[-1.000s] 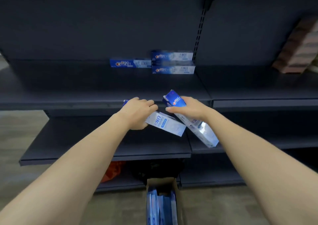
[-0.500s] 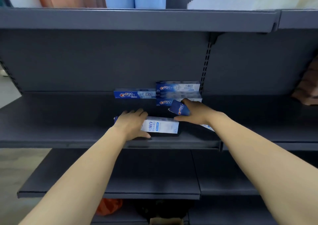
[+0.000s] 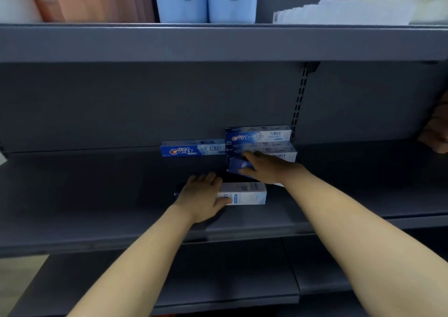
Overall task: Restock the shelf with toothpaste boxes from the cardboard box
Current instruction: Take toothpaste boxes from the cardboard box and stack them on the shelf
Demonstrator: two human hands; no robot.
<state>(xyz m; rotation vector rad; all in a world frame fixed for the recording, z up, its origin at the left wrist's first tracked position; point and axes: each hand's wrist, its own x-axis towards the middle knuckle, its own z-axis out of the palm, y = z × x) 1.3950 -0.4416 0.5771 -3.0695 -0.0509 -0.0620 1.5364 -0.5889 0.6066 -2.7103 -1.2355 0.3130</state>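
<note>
Right now both hands are on the grey shelf (image 3: 97, 195), each with one toothpaste box. The left hand (image 3: 202, 196) lies over the left end of a pale box (image 3: 244, 193) that rests flat on the shelf; the fingers go over its top and the thumb presses at the near side, so it holds the box. The right hand (image 3: 264, 166) grips a dark blue box (image 3: 238, 165), fingers over the top and thumb under, and this box is tilted, with its far end just before the stack of two boxes (image 3: 259, 142) at the back wall. To the left of that stack, a single Crest box (image 3: 192, 148) stands on its long edge against the wall.

The main risk, I think, is at the right grip. The dark blue box comes at an angle, and if it is pushed forward so, its corner may hit the stack and shift the upper box or knock it down. It may also land crooked.

Beyond the left grip the way to the Crest box looks free, but a quick push could tip that box flat. The cardboard box is not in view.
</note>
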